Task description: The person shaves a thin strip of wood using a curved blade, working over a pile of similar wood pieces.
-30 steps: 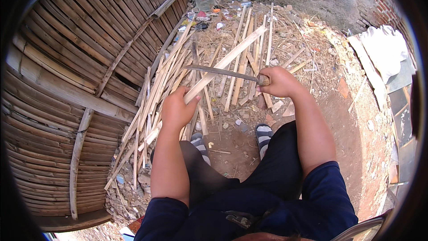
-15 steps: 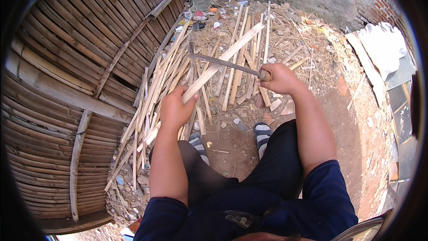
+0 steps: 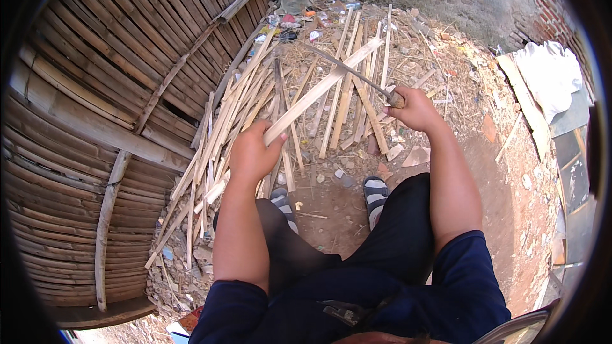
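At the centre of the frame, a flat, pale wooden strip (image 3: pixel 312 99) is clamped at its lower end in the left hand (image 3: pixel 252 154), presumably to steady it and leave its upper length free. Across that length a long, dark metal blade (image 3: pixel 370 81) is held, its brown wooden handle (image 3: pixel 397 100) enclosed by the right hand (image 3: pixel 416 109).

left hand (image 3: pixel 252 151) 1 | right hand (image 3: pixel 414 109) 1 | long blade (image 3: pixel 370 81) 1 | gripped wood strip (image 3: pixel 306 104) 1 | sandals (image 3: pixel 376 193) 2 | navy sleeves (image 3: pixel 468 267) 2 | white sack (image 3: pixel 545 76) 1 | loose strips (image 3: pixel 375 126) dozen-plus, overlapping, count unclear
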A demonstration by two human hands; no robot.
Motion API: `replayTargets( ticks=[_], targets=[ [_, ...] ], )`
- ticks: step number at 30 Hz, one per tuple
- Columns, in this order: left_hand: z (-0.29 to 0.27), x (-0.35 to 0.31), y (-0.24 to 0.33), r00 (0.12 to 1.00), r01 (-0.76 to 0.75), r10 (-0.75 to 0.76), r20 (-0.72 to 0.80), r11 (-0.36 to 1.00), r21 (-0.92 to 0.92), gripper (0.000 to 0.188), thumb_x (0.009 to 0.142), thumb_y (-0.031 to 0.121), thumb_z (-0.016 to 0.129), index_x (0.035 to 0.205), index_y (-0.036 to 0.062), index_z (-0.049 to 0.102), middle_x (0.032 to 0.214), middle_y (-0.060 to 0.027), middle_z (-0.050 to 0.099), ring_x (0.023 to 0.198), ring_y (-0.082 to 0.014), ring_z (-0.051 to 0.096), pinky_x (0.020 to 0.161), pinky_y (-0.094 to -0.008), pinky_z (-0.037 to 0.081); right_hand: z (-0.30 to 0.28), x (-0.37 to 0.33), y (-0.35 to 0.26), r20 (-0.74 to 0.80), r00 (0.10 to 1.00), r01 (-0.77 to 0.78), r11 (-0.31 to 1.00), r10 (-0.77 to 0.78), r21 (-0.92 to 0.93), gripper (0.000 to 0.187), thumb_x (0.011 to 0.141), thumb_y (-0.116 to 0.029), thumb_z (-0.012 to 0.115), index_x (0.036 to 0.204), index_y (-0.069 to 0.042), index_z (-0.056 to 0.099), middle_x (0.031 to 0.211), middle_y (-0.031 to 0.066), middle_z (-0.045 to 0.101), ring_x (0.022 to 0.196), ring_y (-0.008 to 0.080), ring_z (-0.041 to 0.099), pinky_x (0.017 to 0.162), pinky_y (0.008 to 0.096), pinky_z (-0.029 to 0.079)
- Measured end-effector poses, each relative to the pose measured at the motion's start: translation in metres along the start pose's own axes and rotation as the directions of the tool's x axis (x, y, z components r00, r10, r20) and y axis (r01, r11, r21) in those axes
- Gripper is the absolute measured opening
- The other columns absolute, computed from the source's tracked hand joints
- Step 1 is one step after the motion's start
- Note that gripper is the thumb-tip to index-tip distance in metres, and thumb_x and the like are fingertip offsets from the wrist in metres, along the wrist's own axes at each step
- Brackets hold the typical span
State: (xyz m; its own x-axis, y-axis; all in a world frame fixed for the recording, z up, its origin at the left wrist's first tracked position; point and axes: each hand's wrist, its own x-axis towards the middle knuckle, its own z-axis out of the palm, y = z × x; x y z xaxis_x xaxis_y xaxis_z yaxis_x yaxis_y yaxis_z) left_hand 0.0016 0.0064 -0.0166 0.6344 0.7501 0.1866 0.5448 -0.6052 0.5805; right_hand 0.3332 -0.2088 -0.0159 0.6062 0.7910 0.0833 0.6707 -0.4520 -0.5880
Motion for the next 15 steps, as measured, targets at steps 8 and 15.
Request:
replayTargets(
  ticks=[8, 15],
  targets=[
    [-0.004, 0.000, 0.005, 0.999, 0.037, -0.038, 0.030, 0.998, 0.044, 0.038, 0.091, 0.031, 0.083, 0.114, 0.0013, 0.074, 0.096, -0.0208, 0.079, 0.087, -0.0368, 0.077, 0.080, -0.0439, 0.057, 0.013, -0.003, -0.037, 0.258, 0.946, 0.230, 0.967, -0.195, -0.113, 0.046, 0.083, -0.032, 0.087, 0.117, -0.003, 0.075, 0.100, 0.0235, 0.076, 0.100, 0.0434, 0.073, 0.089, 0.0499, 0.057],
    [0.001, -0.001, -0.002, 1.000, -0.011, 0.011, 0.004, 1.000, 0.016, 0.037, 0.092, 0.031, 0.082, 0.114, 0.0015, 0.074, 0.095, -0.0203, 0.079, 0.088, -0.0363, 0.077, 0.080, -0.0433, 0.058, 0.001, 0.000, -0.023, 0.213, 0.970, 0.134, 0.989, -0.118, -0.063, 0.051, 0.083, -0.034, 0.088, 0.120, -0.001, 0.075, 0.106, 0.0253, 0.075, 0.103, 0.0428, 0.072, 0.091, 0.0485, 0.056]
  ],
)
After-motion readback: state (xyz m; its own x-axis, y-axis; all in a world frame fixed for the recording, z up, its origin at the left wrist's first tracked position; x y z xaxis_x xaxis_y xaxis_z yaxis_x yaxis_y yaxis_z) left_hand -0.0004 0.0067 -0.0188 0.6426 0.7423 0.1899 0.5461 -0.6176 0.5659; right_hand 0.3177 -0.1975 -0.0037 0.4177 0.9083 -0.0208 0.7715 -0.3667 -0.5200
